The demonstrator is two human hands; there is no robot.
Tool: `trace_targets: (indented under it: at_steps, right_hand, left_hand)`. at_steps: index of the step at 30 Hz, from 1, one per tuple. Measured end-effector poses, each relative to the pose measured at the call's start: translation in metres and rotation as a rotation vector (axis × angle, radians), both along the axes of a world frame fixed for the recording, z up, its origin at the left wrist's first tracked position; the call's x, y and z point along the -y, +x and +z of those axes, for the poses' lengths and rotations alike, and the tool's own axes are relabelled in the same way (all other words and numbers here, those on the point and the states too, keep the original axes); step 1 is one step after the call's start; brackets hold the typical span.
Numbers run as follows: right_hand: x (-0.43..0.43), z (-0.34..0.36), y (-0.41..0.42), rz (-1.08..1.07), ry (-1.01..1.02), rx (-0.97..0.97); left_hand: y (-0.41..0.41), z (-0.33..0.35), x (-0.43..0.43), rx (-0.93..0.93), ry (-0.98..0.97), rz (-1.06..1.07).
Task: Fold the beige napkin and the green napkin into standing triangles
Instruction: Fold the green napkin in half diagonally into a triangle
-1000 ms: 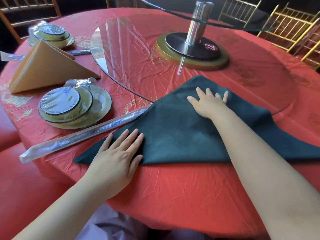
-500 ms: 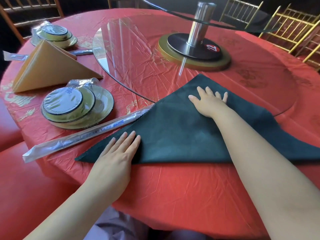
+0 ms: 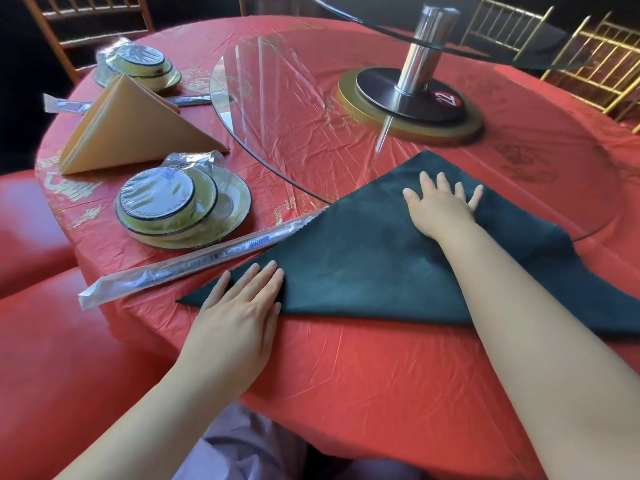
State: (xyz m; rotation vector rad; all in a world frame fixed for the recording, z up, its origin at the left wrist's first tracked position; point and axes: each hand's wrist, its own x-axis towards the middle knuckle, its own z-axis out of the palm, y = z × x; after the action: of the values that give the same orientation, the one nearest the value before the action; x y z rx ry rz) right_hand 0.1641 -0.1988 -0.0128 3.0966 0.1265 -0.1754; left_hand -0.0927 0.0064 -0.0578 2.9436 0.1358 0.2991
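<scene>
A round table in a red plastic cloth (image 3: 381, 375) is filling most of the view, with red seats (image 3: 52, 341) sitting at its left and gold chairs (image 3: 595, 64) standing behind it on the right. A clear glass turntable (image 3: 277, 109) is resting over the middle of the table on a black and gold base (image 3: 408, 109) with a metal post. The green napkin (image 3: 363, 265) is lying flat as a wide triangle near the table's front edge, its far point lying under the glass rim. The beige napkin (image 3: 135, 133) is standing as a finished triangle at the far left. The right hand (image 3: 440, 209) is pressing flat near the green napkin's far point, fingers straight and fanned apart, gripping nothing. The left hand (image 3: 239, 313) is lying flat by the napkin's left corner, fingers straight and close together on the cloth, the heel of the palm resting on the tablecloth. A film-wrapped plate set (image 3: 180, 209) is sitting between the two napkins, and a second set (image 3: 142, 65) is sitting beyond the beige one. A long wrapped chopstick sleeve (image 3: 187, 268) is lying just beside the green napkin's left edge.
</scene>
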Motion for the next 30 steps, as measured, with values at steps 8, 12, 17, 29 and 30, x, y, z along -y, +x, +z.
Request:
trace_targets:
  at_steps: [8,12,17,29,30]
  right_hand:
    - [-0.035,0.028,-0.065,0.267,0.394,0.225]
    - [-0.078,0.006,-0.173,0.712,0.276,-0.079]
    - [-0.077,-0.026,-0.187,0.672,0.263,-0.123]
    - [-0.038,-0.027,-0.176,0.580,0.163,-0.112]
    - [-0.027,-0.025,-0.174,0.554,0.155,-0.125]
  left_hand:
    - [0.003,-0.001,0.000,-0.016,-0.039,0.009]
    - [0.005,-0.002,0.000,-0.054,-0.041,0.020]
    - [0.003,0.000,0.003,-0.071,-0.105,0.061]
    - [0.006,0.006,0.003,-0.207,-0.032,0.082]
    - [0.006,0.008,0.003,-0.225,-0.031,0.081]
